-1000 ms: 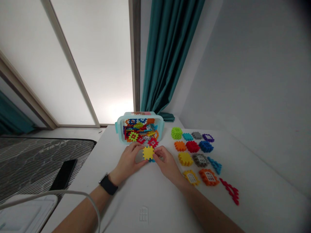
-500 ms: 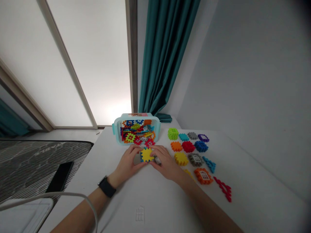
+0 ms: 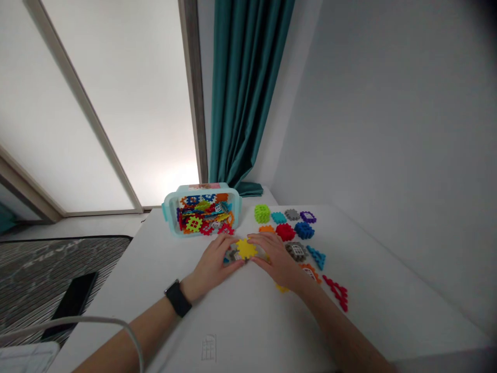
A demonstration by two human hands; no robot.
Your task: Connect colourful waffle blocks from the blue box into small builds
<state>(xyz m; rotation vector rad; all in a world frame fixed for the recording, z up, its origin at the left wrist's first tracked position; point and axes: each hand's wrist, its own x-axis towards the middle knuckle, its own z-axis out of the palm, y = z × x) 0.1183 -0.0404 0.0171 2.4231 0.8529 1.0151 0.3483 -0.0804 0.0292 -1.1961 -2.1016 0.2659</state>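
A yellow toothed building tile (image 3: pixel 247 248) lies between my two hands, low over the white table. My right hand (image 3: pixel 277 261) reaches in from the right, its fingertips and thumb at the tile's right edge. From the other side my left hand (image 3: pixel 215 261), with a dark watch on its wrist, curls fingers and thumb around grey and blue toothed tiles (image 3: pixel 232 254) beside the yellow one. How these tiles sit together is partly hidden by my fingers.
Behind my hands a light-blue tub (image 3: pixel 167 207) holds many mixed tiles. Sorted stacks stand to the right: green (image 3: pixel 262 213), red (image 3: pixel 286 232), blue (image 3: pixel 304 230), grey (image 3: pixel 296 252). Red triangles (image 3: pixel 337 291) lie nearer. A white cable (image 3: pixel 97 319) crosses the lower left.
The view has turned slightly right. The yellow tile, earlier over a blue-edged one, now shows grey tiles beside it. My right hand stands nearer the stacks and covers some of them.
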